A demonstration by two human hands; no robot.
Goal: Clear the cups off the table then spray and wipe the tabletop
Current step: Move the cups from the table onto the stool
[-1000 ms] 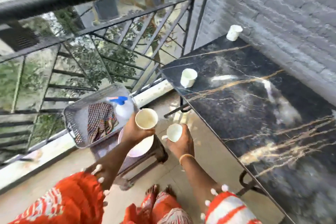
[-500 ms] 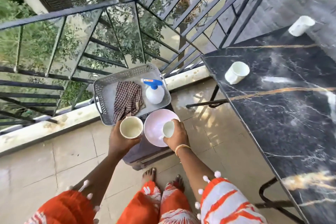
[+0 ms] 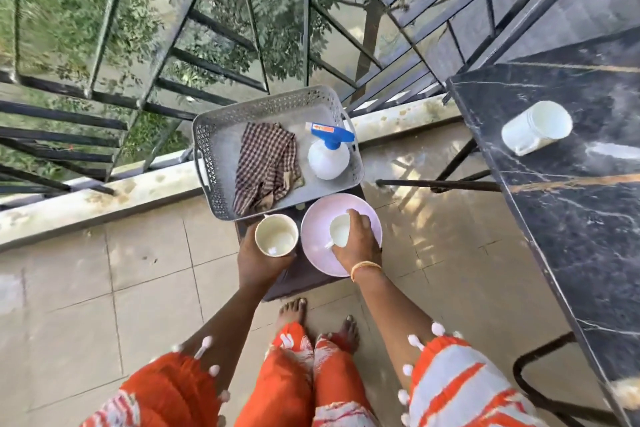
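Observation:
My left hand (image 3: 258, 262) grips a cream cup (image 3: 276, 235) upright, just in front of the grey tray (image 3: 221, 180). My right hand (image 3: 356, 241) holds a smaller white cup (image 3: 338, 230) over or on the pale pink plate (image 3: 315, 246); whether it touches the plate I cannot tell. Both plate and tray sit on a small dark stool (image 3: 298, 279). Inside the tray lie a checked cloth (image 3: 265, 166) and a white spray bottle (image 3: 328, 154) with a blue trigger. One white cup (image 3: 535, 126) stands on the black marble table (image 3: 588, 218) at right.
A black metal railing (image 3: 242, 28) runs along the balcony edge behind the stool, with a low concrete kerb (image 3: 104, 194) below it. Black table legs (image 3: 440, 184) reach out between stool and table. My bare feet (image 3: 318, 319) stand on the tiled floor.
My view has swung from the table to the stool. Both hands carried their cups down to it; the right cup now sits low over the pink plate.

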